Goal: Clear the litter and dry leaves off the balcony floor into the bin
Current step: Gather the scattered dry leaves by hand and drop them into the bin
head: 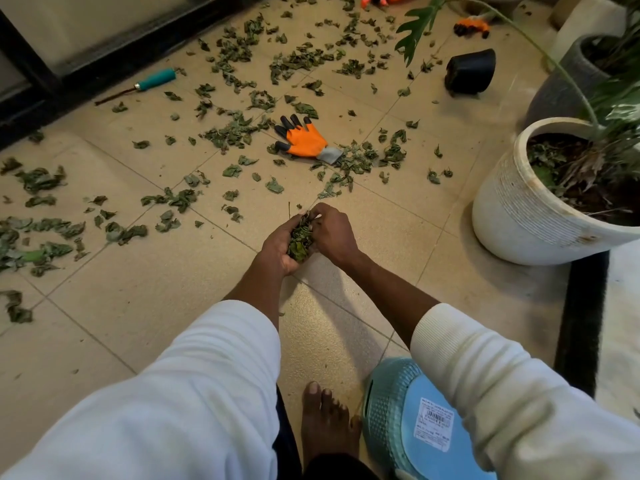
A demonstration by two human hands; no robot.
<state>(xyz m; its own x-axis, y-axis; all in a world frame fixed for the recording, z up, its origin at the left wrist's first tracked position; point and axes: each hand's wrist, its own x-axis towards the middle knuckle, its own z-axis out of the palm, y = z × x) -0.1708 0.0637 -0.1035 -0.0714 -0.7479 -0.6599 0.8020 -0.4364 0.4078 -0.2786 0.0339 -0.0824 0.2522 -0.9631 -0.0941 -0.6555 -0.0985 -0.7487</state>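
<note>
Both hands cup a clump of dry leaves (300, 239) above the tiled balcony floor (138, 306)
The left hand (280, 249) cradles it, the right hand (334, 233) presses from the side; an orange glove (304, 138) lies among scattered leaves, a blue bin (398, 420) beside the bare foot (325, 420)

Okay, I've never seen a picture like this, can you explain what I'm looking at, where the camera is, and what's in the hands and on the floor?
There is no machine here. The single picture comes from a camera worn on a person's head, looking down, so you see their own arms in white sleeves and a bare foot.

The left hand cups a bunch of dry leaves, and the right hand presses against it.

On the tiled floor lie many more scattered leaves, an orange glove, a teal-handled tool and a tipped black pot. A white planter stands at right, and a light blue bin sits near the foot.
</note>
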